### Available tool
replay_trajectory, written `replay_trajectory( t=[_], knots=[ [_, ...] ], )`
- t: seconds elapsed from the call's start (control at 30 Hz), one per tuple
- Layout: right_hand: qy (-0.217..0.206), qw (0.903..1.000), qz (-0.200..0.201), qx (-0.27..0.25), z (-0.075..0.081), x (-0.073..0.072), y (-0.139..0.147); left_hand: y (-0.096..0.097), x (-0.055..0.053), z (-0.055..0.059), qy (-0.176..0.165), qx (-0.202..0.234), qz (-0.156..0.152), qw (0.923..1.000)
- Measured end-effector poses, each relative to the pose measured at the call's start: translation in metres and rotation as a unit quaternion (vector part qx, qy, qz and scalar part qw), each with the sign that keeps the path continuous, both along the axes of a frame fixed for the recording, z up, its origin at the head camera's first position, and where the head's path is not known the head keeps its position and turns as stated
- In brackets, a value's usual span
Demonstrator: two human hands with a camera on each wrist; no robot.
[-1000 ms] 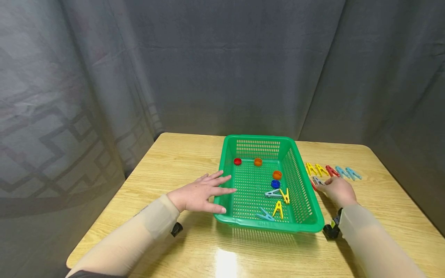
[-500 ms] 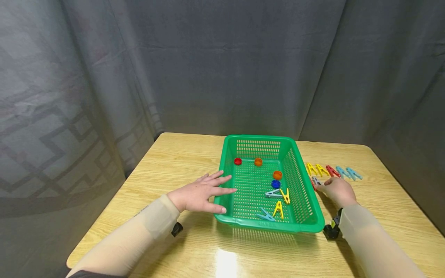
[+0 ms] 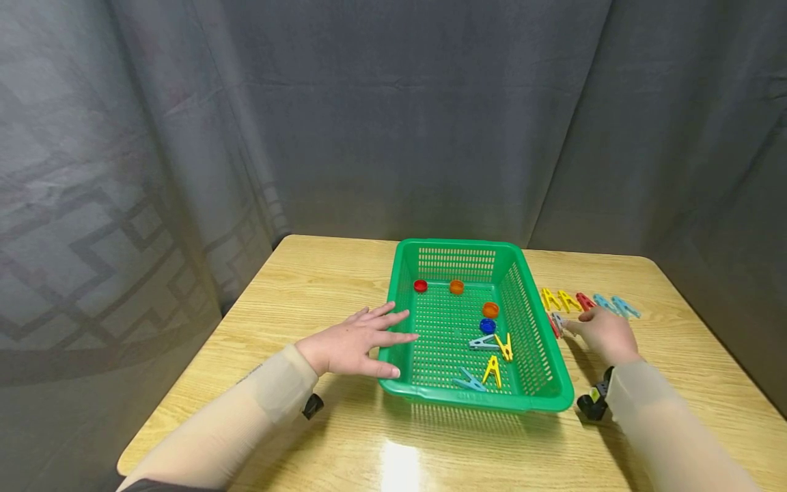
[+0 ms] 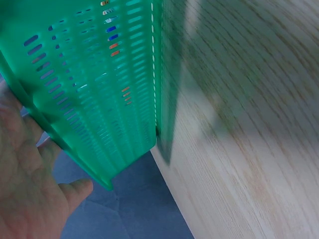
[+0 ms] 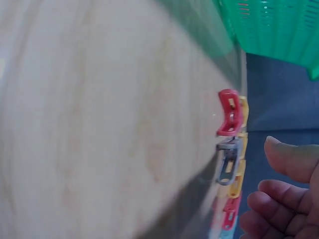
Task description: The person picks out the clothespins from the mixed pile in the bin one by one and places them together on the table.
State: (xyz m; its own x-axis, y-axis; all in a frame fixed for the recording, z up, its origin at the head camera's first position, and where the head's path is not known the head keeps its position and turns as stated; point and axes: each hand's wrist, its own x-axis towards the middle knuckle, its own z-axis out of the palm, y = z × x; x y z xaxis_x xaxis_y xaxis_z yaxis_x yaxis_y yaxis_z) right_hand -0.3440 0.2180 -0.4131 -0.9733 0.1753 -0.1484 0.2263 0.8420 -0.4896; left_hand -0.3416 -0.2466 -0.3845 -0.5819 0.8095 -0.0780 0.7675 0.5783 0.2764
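Note:
My left hand [image 3: 363,342] rests with spread, straight fingers over the left rim of a green plastic basket [image 3: 479,402]. In the left wrist view its fingers [image 4: 75,191] lie along that rim. My right hand [image 3: 605,335] is just right of a grey clothespin [image 3: 557,320] on the table, beside a red clothespin [image 3: 551,325] by the basket's right wall. In the right wrist view, thumb and fingers are apart, with nothing between them, and the grey clothespin [image 5: 228,162] sits clear of them. Behind it, yellow clothespins [image 3: 567,301], another red one [image 3: 585,302] and light blue ones [image 3: 624,307] form a row.
Inside the basket lie red [image 3: 420,285], orange [image 3: 490,310] and blue bottle caps [image 3: 488,326], with yellow [image 3: 492,370] and light blue clothespins [image 3: 470,380] toward the front right. The wooden table [image 3: 332,266] ends before a grey curtain [image 3: 393,137].
My right hand has let go of the grey clothespin and drawn slightly right. The grey clothespin has turned and shifted left, closer to the red one. My left hand has stayed still.

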Motion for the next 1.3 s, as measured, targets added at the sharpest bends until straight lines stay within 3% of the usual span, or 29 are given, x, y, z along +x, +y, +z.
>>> replay_trajectory(
  t=[0.33,0.77,1.03,1.3],
  knots=[
    [0.072,0.9972,0.016,0.018,0.020,-0.002,-0.001,0.000,0.000,0.000,0.000,0.000,-0.001,1.0000],
    [0.117,0.9930,0.010,-0.008,0.063,-0.001,-0.014,0.000,0.000,-0.001,0.004,-0.003,0.001,1.0000],
    [0.128,0.9915,0.017,-0.018,0.080,-0.006,-0.025,0.000,0.000,-0.001,0.002,0.002,0.000,1.0000],
    [0.171,0.9843,0.036,-0.027,0.099,-0.004,-0.047,0.000,-0.001,-0.001,0.002,0.000,0.002,1.0000]
  ],
)
